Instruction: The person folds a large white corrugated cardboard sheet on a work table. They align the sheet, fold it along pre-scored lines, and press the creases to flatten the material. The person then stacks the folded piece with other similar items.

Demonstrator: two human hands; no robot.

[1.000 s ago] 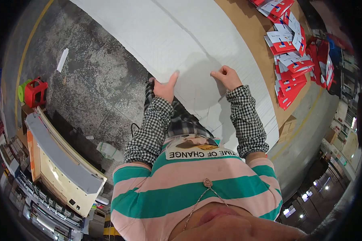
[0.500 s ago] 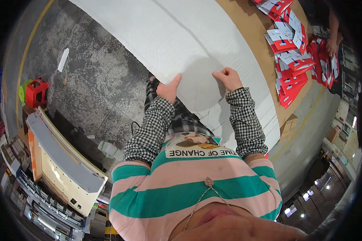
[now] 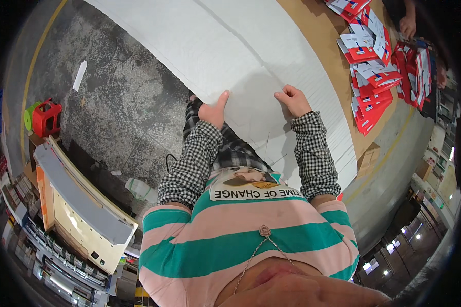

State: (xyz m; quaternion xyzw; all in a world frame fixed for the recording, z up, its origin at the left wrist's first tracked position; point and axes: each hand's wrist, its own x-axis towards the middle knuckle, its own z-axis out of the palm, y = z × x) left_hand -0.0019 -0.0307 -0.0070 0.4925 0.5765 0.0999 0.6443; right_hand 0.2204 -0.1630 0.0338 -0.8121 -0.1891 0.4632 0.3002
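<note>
Hands [image 3: 213, 112] [image 3: 296, 104] at white board [image 3: 200, 53]; red-white folders [image 3: 376, 79] overlap on brown surface [image 3: 323, 38], right.

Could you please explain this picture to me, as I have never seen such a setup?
No machine here: a person wears the camera on the head, looking down through a fisheye lens that bends straight edges. The person's bare left hand is at the left edge of a white sheet; the right hand is over it, thumb and finger close together. Whether either holds anything is unclear. Red-and-white folders lie on a brown surface to the right, and another person's hand shows beyond them.
</note>
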